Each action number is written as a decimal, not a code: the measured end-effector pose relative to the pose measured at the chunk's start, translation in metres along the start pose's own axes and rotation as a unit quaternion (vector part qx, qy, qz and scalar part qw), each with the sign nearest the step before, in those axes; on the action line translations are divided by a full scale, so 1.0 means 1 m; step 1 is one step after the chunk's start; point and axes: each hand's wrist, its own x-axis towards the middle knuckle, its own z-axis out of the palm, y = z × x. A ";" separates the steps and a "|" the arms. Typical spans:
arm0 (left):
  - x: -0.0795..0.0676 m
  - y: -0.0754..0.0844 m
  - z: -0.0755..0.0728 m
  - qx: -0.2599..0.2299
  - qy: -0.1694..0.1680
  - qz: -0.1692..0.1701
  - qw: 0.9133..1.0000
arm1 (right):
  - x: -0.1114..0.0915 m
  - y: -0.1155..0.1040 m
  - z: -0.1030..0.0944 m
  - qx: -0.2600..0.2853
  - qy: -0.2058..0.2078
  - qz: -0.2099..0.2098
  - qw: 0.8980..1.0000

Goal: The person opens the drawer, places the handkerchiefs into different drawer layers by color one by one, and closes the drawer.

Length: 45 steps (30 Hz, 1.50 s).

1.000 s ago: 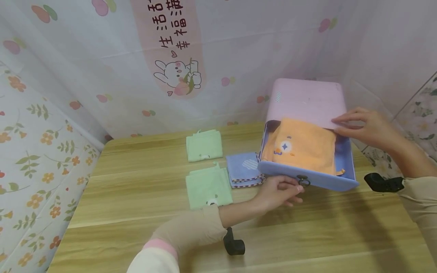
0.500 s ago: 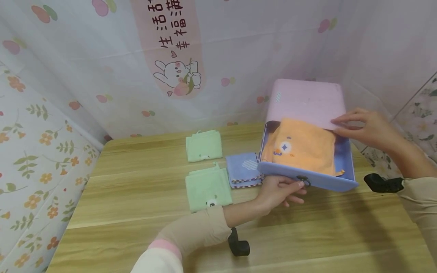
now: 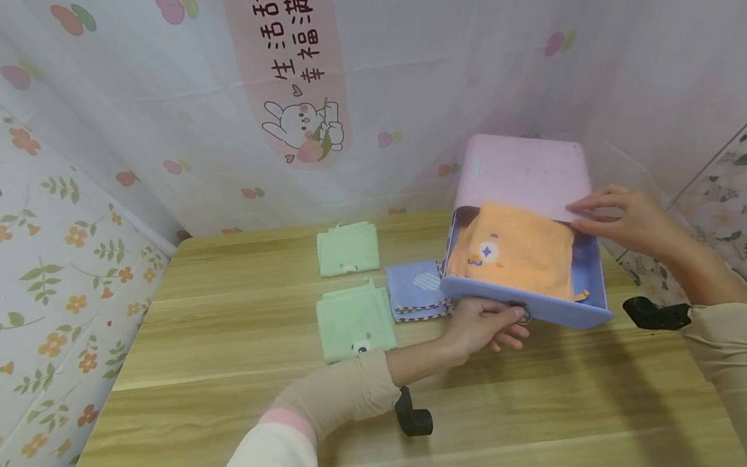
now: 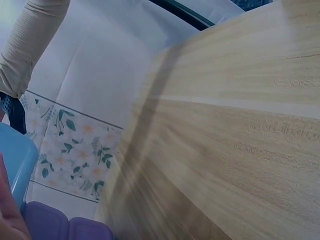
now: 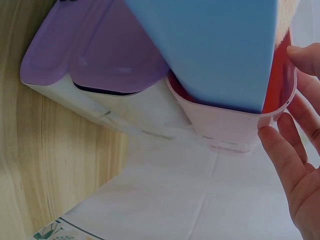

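A pink drawer case [image 3: 525,168] stands at the right of the table, its blue drawer [image 3: 543,308] pulled out and tilted. In the drawer lies a folded orange towel [image 3: 519,253] with an embroidered face. My left hand [image 3: 481,327] is under the drawer front, thumb and forefinger pinching its ring pull [image 3: 527,316]. In the left wrist view only a bit of that hand [image 4: 10,222] shows. My right hand [image 3: 633,217] holds the right edge of the case. The right wrist view shows its thumb [image 5: 305,57] inside the rim and the fingers outside.
Two folded green towels [image 3: 348,250] and a folded blue towel [image 3: 414,288] with a striped edge lie left of the drawer on the wooden table [image 3: 233,363]. Purple drawers [image 5: 115,50] sit below the blue one. A patterned curtain [image 3: 397,84] hangs behind.
My left hand has shifted slightly right, its thumb moving onto the ring pull. The right hand, the drawer and the towels stay where they were.
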 end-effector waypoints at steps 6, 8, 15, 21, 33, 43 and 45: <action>-0.003 0.004 0.004 -0.009 0.001 0.000 1.000 | 0.001 0.000 0.000 -0.004 -0.001 0.001 1.000; -0.004 0.006 0.006 -0.008 -0.001 0.003 1.000 | 0.001 0.000 0.000 -0.004 0.001 -0.002 1.000; -0.008 0.009 0.008 0.012 -0.015 0.029 0.999 | 0.002 0.001 -0.001 -0.002 0.005 -0.009 1.000; -0.009 0.013 0.008 0.011 -0.017 0.038 0.999 | 0.002 0.001 -0.001 -0.009 0.002 -0.004 1.000; 0.000 0.017 0.008 0.020 -0.020 0.047 0.999 | 0.002 0.001 0.000 -0.020 -0.010 0.005 1.000; 0.015 0.021 0.005 0.018 -0.017 0.033 0.999 | 0.003 0.000 0.000 -0.023 -0.010 0.000 1.000; 0.019 0.023 0.004 0.018 -0.015 0.032 0.999 | 0.002 0.000 0.000 -0.023 -0.006 -0.004 1.000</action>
